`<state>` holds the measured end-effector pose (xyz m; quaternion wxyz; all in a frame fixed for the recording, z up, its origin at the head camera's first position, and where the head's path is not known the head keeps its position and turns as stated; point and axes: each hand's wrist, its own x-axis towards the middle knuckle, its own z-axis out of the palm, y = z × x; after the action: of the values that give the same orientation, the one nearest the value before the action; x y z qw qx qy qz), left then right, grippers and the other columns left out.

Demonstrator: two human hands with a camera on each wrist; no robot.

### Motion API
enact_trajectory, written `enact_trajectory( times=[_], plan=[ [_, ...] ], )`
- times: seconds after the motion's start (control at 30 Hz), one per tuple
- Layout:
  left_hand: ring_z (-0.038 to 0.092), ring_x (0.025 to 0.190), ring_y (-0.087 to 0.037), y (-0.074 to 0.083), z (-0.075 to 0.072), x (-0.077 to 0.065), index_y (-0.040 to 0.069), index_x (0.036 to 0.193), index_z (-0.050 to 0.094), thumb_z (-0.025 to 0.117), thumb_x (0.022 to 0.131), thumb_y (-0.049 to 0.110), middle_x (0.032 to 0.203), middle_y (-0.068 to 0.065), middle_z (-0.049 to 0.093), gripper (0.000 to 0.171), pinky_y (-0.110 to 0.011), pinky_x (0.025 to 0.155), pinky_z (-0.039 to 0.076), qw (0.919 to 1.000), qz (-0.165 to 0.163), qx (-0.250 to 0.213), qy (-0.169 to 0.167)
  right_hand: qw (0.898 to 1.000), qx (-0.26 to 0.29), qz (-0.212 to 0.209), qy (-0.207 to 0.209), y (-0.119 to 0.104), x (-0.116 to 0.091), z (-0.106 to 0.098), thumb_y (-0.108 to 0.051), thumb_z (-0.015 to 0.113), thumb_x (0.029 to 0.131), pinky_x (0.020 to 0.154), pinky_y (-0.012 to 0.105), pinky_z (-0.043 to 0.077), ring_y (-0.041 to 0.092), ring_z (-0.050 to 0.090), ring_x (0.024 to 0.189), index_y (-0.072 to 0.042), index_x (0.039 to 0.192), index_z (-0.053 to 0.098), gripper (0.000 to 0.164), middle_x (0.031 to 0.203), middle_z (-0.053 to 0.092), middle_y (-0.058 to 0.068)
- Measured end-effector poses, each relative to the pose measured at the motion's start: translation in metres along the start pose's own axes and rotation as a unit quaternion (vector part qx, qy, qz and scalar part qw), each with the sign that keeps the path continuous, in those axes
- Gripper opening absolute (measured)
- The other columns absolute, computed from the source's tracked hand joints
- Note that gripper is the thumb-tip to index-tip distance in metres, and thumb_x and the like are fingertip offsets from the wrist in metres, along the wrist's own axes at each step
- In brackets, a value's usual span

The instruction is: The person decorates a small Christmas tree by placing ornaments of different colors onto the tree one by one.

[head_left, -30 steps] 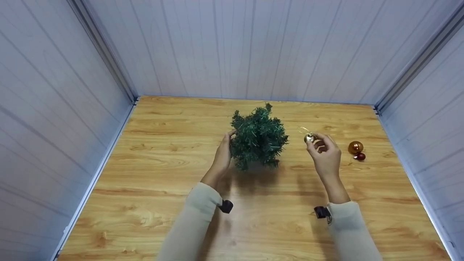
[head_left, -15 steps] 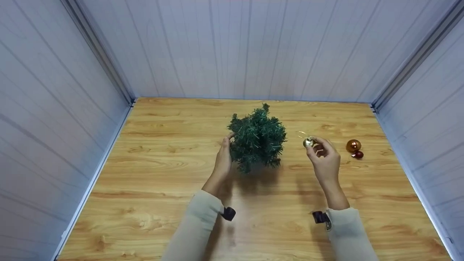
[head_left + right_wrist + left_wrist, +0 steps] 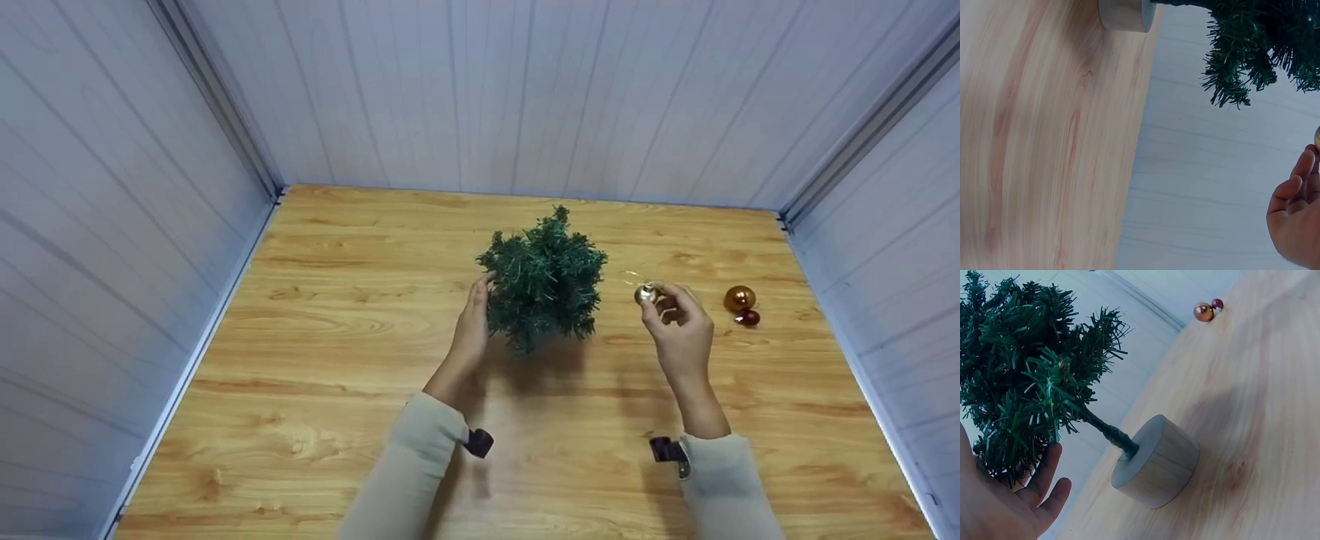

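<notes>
A small artificial Christmas tree (image 3: 545, 289) stands upright on a round wooden base (image 3: 1157, 464). At its left side my left hand (image 3: 471, 322) rests against the green branches, fingers loosely extended; in the left wrist view some fingertips are hidden among the needles. To the right of the tree, my right hand (image 3: 682, 337) pinches a small shiny gold Christmas bauble (image 3: 644, 294) between thumb and fingers. The bauble's thin gold hanging loop (image 3: 631, 276) sticks out toward the tree. In the right wrist view only an edge of the bauble (image 3: 1318, 139) shows, beside the fingers.
On the wooden tabletop (image 3: 315, 330), right of my right hand, lie a larger copper-coloured bauble (image 3: 739, 298) and a small dark red bauble (image 3: 748, 318), close together. Pale panel walls (image 3: 480, 97) enclose the back and both sides.
The head view shifts slightly. The left hand stays against the tree and the right hand keeps hold of the gold bauble, turning it a little.
</notes>
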<state>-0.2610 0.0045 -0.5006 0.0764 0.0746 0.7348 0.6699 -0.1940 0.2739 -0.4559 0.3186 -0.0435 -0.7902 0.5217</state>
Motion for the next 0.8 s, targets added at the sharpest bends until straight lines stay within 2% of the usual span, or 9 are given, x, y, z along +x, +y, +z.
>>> enact_trajectory(
  times=[0.27, 0.57, 0.8],
  plan=[
    [0.025, 0.147, -0.036, -0.003, 0.000, -0.002, 0.025, 0.155, 0.029, 0.016, 0.102, 0.062, 0.163, -0.010, 0.022, 0.066, -0.063, 0.114, 0.021, 0.9999, 0.005, -0.001, -0.009, 1.000, 0.011, -0.009, -0.006, -0.005, -0.004, 0.006, 0.006, 0.068, 0.084, 0.066, 0.014, 0.045, 0.006, 0.056, 0.078, 0.006, 0.109, 0.070, 0.025, 0.089, 0.061, -0.009],
    [0.024, 0.148, -0.033, -0.006, -0.004, -0.001, 0.024, 0.155, 0.027, 0.020, 0.107, 0.050, 0.162, -0.010, 0.023, 0.056, -0.060, 0.115, 0.020, 0.9994, 0.005, -0.026, -0.022, 1.000, 0.021, -0.011, -0.012, -0.045, -0.014, 0.012, 0.008, 0.062, 0.084, 0.067, 0.014, 0.044, 0.005, 0.055, 0.077, 0.016, 0.107, 0.065, 0.025, 0.087, 0.062, -0.006],
    [0.027, 0.147, -0.033, -0.009, -0.001, 0.003, 0.021, 0.155, 0.028, 0.022, 0.106, 0.050, 0.161, -0.012, 0.026, 0.057, -0.060, 0.115, 0.022, 0.9987, 0.020, -0.035, -0.032, 0.999, 0.040, -0.016, -0.009, -0.045, -0.018, 0.016, 0.010, 0.061, 0.084, 0.067, 0.015, 0.045, 0.006, 0.055, 0.075, 0.016, 0.107, 0.065, 0.024, 0.089, 0.062, -0.008]
  ],
)
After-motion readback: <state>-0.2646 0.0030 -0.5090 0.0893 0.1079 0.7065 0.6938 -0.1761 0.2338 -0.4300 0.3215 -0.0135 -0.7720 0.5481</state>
